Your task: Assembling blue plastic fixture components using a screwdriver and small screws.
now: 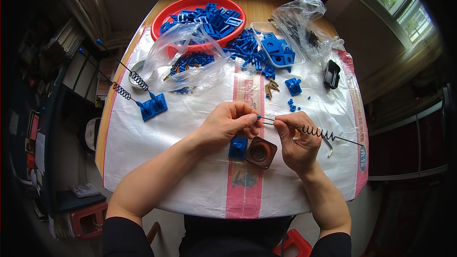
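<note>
Over the middle of the table, my left hand (232, 123) pinches a small blue cap (259, 116) at the tip of a black wire. My right hand (300, 145) grips that coiled spring wire (318, 132), whose straight end points right. A second thin rod shows between the hands. Beyond my right fingers an L-shaped pale metal end (329, 150) sticks out; I cannot tell whether it is held. Below my hands are a blue plastic base (238, 148) with a round knob and a brown square dish (261, 153) with a round hollow.
Two blue bases (153, 107) with upright black springs stand left. Behind are a red basin (157, 24) of blue parts, a plastic bag (209, 72) of small pieces, a clear tray (299, 56), and a bag of black springs (304, 24). Brass pieces (271, 88) and a black box (332, 74) lie right.
</note>
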Action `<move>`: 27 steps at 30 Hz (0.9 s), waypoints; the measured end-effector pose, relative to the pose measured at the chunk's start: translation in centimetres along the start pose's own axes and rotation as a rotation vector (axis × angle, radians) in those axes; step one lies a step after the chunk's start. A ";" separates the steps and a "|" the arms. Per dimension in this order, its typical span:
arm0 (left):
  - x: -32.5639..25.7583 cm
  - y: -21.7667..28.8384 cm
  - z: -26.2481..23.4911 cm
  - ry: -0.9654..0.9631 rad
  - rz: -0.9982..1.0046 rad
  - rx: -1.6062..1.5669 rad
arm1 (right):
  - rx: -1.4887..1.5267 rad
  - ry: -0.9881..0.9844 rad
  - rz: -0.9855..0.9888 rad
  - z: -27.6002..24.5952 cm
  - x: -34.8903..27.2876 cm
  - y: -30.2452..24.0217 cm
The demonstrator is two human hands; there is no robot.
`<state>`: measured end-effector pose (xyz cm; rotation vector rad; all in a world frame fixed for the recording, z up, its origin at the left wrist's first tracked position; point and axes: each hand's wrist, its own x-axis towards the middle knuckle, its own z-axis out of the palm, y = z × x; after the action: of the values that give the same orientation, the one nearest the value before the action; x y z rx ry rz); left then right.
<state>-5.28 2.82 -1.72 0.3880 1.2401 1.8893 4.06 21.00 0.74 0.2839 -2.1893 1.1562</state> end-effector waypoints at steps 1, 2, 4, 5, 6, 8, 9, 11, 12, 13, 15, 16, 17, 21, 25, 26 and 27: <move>0.0 0.0 0.0 0.001 -0.002 0.001 | -0.004 -0.004 0.009 0.0 0.0 0.0; 0.0 0.0 0.1 0.007 -0.001 -0.004 | -0.008 -0.007 0.019 -0.1 0.0 0.0; -0.1 0.1 0.1 0.019 0.001 -0.015 | 0.019 0.001 0.052 0.0 -0.1 -0.1; -0.1 0.2 0.2 0.015 0.007 -0.009 | 0.032 0.006 0.069 0.0 -0.1 -0.1; -0.1 0.3 0.3 0.011 0.013 -0.003 | 0.026 0.000 0.060 -0.1 -0.1 0.0; -0.2 0.3 0.3 0.003 0.024 0.014 | 0.013 -0.011 0.043 -0.1 -0.1 0.1; -0.1 0.2 0.2 -0.001 0.029 0.025 | 0.016 -0.012 0.051 -0.1 -0.1 0.1; -0.1 0.1 0.2 -0.002 0.037 0.036 | 0.022 -0.014 0.069 -0.1 -0.1 0.0; -0.1 0.2 0.2 0.002 0.040 0.036 | 0.034 -0.010 0.061 0.0 -0.2 0.2; -0.1 0.2 0.3 0.006 0.043 0.037 | 0.046 -0.005 0.053 0.1 -0.3 0.7; -0.1 0.1 0.2 -0.002 0.049 0.038 | 0.096 0.001 0.087 0.2 -0.4 0.9; -0.1 0.0 0.1 -0.008 0.052 0.038 | 0.131 0.002 0.130 0.3 -0.5 0.7; 0.0 0.0 0.1 -0.005 0.048 0.034 | 0.167 0.003 0.173 0.3 -0.5 0.7; 0.0 0.1 0.1 -0.017 0.046 0.036 | 0.313 -0.016 0.326 0.4 -0.8 1.0; -0.3 0.2 0.4 -0.017 0.062 0.042 | 0.399 -0.013 0.378 0.6 -0.7 0.8; -0.2 0.2 0.3 -0.024 0.066 0.052 | 0.410 -0.012 0.379 0.6 -0.7 0.7; -0.1 0.1 0.3 -0.030 0.071 0.061 | 0.406 -0.009 0.379 0.6 -0.7 0.7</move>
<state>-5.06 2.87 -1.50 0.4968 1.2809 1.9015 4.00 20.86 -0.46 0.0396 -2.0529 1.8150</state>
